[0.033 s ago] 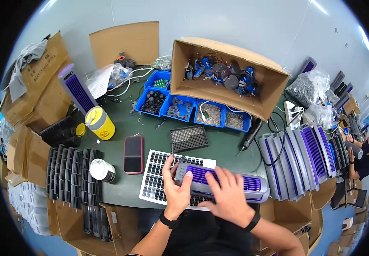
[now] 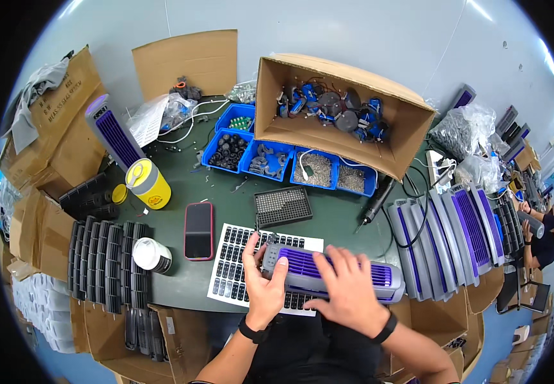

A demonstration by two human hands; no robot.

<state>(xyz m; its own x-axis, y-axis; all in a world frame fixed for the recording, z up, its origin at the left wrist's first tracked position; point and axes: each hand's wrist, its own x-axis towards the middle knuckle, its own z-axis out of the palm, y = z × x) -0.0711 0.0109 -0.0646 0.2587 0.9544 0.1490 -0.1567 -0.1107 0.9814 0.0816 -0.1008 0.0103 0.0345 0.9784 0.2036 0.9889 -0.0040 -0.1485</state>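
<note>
A small grey tower fan (image 2: 379,276) with a purple slatted grille lies lengthwise in front of me, above a white sheet of black stickers (image 2: 229,269). My left hand (image 2: 265,288) grips its left end, thumb on top near the round-marked panel and fingers around the far side. Over the middle of the grille rests my right hand (image 2: 352,291), fingers stretched out and spread, thumb at the near edge. Part of the fan is hidden beneath that hand. Just beyond the sheet lies a black grid tray (image 2: 283,206) of small pieces.
Blue bins (image 2: 267,160) of small parts and a carton (image 2: 347,150) of motors stand behind. Several similar fans (image 2: 447,243) line the right, near a screwdriver (image 2: 374,208). A phone (image 2: 199,232), white tub (image 2: 152,255), yellow cup (image 2: 149,184) and black rollers (image 2: 107,262) are left.
My right hand has slid slightly to the right along the grille. The left hand keeps its grip, and the fan stays in nearly the same place.
</note>
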